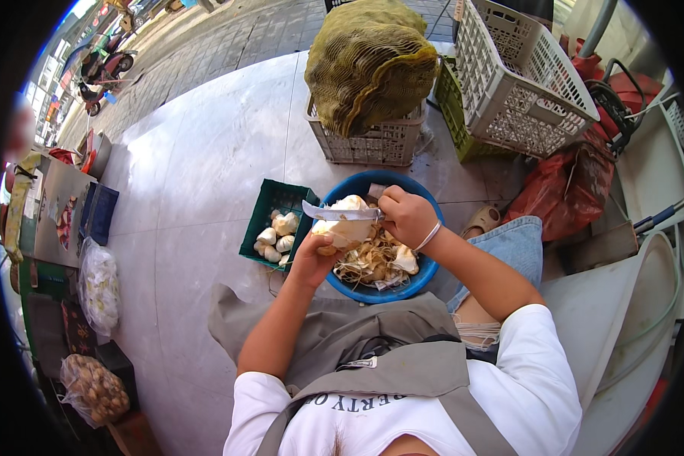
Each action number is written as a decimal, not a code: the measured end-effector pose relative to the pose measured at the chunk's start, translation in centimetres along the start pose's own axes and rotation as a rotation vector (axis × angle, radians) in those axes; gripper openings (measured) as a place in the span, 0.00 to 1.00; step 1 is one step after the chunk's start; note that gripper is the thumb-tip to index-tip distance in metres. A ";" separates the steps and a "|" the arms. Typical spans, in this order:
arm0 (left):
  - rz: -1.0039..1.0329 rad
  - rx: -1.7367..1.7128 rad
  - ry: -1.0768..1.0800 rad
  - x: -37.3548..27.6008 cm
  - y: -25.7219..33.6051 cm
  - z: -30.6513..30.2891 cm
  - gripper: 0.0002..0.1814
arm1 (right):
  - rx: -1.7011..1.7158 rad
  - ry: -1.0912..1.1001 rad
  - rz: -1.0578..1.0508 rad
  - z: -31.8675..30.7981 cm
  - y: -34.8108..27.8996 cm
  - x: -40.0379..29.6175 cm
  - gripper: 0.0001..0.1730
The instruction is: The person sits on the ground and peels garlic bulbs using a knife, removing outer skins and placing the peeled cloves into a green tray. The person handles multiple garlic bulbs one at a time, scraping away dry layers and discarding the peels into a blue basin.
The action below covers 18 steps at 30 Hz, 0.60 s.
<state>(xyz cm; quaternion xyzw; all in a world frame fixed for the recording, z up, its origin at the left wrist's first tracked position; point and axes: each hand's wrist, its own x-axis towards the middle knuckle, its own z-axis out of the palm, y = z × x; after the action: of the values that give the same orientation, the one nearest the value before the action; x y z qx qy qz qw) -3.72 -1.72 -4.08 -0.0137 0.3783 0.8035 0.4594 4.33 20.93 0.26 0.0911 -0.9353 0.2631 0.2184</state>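
My left hand [313,259] cups a large pale bulb [342,231] from below; it looks like garlic, with papery patches on its skin. In my right hand [407,214] is a knife with a curved steel blade [342,214], which lies across the bulb and points left. Both hands are over a blue plastic basin [433,268] that holds dry peels, root strands [370,262] and a whitish bulb piece [404,259]. Left of the basin, several garlic bulbs [285,224] lie in a dark green plastic basket [276,191]. The knife handle is hidden in my fist.
Beyond the basin, a bulging yellow mesh sack [370,62] sits on a grey plastic crate [365,142]. A white crate [524,80] rests on a green one [461,119]. Red plastic bags [564,182] lie at right. Bagged produce [100,285] lines the left side.
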 end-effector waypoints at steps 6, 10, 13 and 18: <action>-0.064 -0.020 0.015 -0.2 0.0 0.6 0.31 | 0.134 -0.069 0.149 0.8 0.5 -0.1 0.13; -0.071 0.014 0.049 -0.4 0.2 1.0 0.28 | 0.331 -0.194 0.272 1.5 1.1 -0.5 0.13; -0.076 0.039 0.117 0.5 -0.4 1.3 0.25 | 0.480 -0.209 0.457 1.1 1.1 -0.6 0.17; -0.087 0.051 0.165 -0.9 -0.9 2.2 0.21 | 0.538 -0.087 0.414 1.9 0.1 -0.1 0.19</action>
<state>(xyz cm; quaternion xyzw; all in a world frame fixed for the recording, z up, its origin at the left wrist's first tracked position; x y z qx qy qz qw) -1.81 -0.75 -2.68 -0.0845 0.4342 0.7690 0.4615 3.70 19.97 -1.27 -0.0353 -0.8395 0.5349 0.0885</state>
